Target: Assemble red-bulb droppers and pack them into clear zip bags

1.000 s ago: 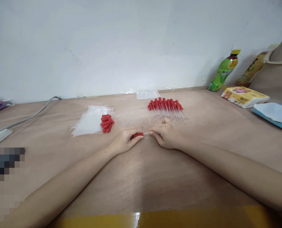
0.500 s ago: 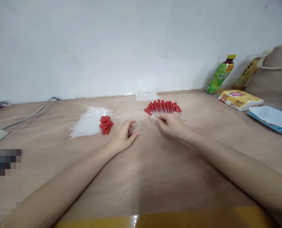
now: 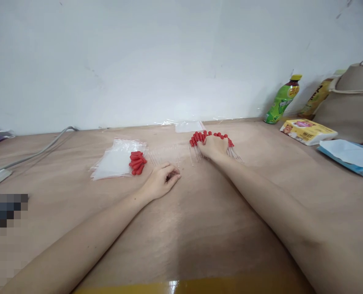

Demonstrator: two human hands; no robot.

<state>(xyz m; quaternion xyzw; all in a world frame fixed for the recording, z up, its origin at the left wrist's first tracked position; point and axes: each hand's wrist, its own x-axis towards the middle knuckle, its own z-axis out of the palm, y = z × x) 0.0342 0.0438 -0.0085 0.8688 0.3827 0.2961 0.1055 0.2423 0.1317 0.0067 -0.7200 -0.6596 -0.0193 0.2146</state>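
My right hand (image 3: 214,146) lies over the middle of a row of clear thin tubes with red bulbs (image 3: 199,137); its fingertips are hidden behind the hand. My left hand (image 3: 165,177) rests on the table with curled fingers, thumb and fingertips close together; whether anything is between them is too small to tell. Just beyond it lie several clear tubes without bulbs (image 3: 165,154). Left of these, a small pile of loose red bulbs (image 3: 136,162) sits on the right edge of a stack of clear plastic bags (image 3: 114,159).
Another clear bag (image 3: 189,126) lies by the wall. At the right are a green bottle (image 3: 282,100), a yellow tissue pack (image 3: 308,131), a blue-white packet (image 3: 349,157) and a beige bag (image 3: 349,106). A grey cable (image 3: 46,145) runs along the left.
My right hand has moved from the left front of the row onto its middle, and the red-bulbed tube it held now lies in the row. My left fingers have curled closer together.
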